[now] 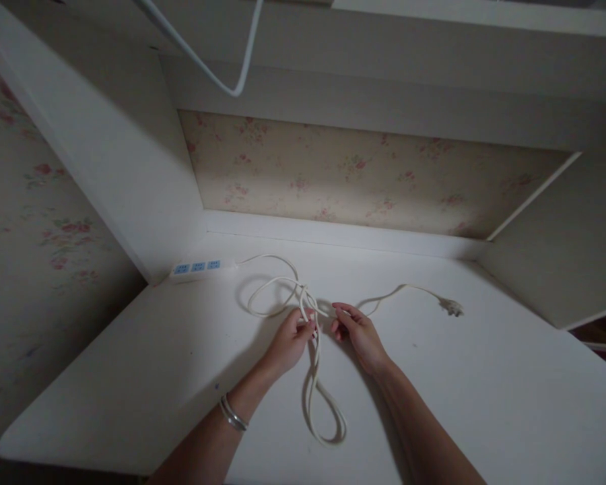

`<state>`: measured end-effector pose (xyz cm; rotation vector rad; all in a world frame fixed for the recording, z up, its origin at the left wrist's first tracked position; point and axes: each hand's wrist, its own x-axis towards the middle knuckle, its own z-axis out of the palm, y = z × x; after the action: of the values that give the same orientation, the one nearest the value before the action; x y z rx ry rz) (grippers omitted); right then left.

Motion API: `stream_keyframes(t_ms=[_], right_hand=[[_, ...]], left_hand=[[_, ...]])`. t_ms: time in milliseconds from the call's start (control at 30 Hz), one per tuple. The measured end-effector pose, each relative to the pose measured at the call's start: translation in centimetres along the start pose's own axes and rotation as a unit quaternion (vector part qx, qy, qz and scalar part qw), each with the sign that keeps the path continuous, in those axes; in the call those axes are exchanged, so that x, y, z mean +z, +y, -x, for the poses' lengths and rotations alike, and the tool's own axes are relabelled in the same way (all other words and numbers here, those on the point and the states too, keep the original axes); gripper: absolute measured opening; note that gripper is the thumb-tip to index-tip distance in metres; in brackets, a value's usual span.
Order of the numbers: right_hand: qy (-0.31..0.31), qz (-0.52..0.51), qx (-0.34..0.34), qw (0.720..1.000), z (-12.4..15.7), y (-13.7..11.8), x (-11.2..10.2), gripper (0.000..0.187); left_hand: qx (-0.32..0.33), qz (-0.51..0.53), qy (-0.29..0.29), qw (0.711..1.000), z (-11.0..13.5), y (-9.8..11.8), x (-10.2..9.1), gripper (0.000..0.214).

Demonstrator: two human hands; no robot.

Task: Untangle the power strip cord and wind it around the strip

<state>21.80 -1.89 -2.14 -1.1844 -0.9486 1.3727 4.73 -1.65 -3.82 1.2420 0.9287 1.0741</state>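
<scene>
Table [131, 377] front edge runs across lower left; bare white top either side of the forearms. Left wrist wears bangles [232, 414]. White cord [314, 384]: doubled strand ending in a long loop nearest the person, flat on the table between the two arms. Left hand [289, 342] curled, fingers [307, 325] pinching the cord where strands cross. Right hand [362, 337] just beside it, its fingers [339, 311] pinching the same cord; cannot tell if the hands touch. Beyond the hands a second loop lies left of centre. One end runs to power strip [196, 267], tight against left side panel [131, 168]. Other end trails right to plug [452, 308], lying free, well apart from right panel [550, 256]. Open table right of the plug and left of the loops. Back: low white ledge, then floral wallpaper [333, 175]. Overhead, another white cable [222, 84] hangs under the upper shelf.
</scene>
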Motion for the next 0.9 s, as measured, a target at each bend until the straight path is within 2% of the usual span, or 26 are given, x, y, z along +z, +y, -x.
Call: stream_keyframes(t_ms=[333,533,667,900], right_hand=[[0.001,0.004,-0.005,1.0,-0.2,0.1,0.0,0.045],[0.0,-0.013,-0.005,1.0,-0.3,0.2,-0.4,0.04],[0.002,-0.024,-0.005,1.0,-0.5,0.3,-0.7,0.039],[-0.021,0.016,0.011,1.0,-0.2,0.2,-0.7,0.045]], left_hand=[[-0.016,-0.029,0.02,0.999,-0.1,0.1,-0.1,0.025],[-0.028,0.034,0.017,0.999,-0.1,0.0,-0.2,0.027],[-0.029,0.065,0.008,0.997,0.0,0.7,-0.1,0.026],[-0.034,0.119,0.033,0.992,0.3,2.1,0.2,0.023]])
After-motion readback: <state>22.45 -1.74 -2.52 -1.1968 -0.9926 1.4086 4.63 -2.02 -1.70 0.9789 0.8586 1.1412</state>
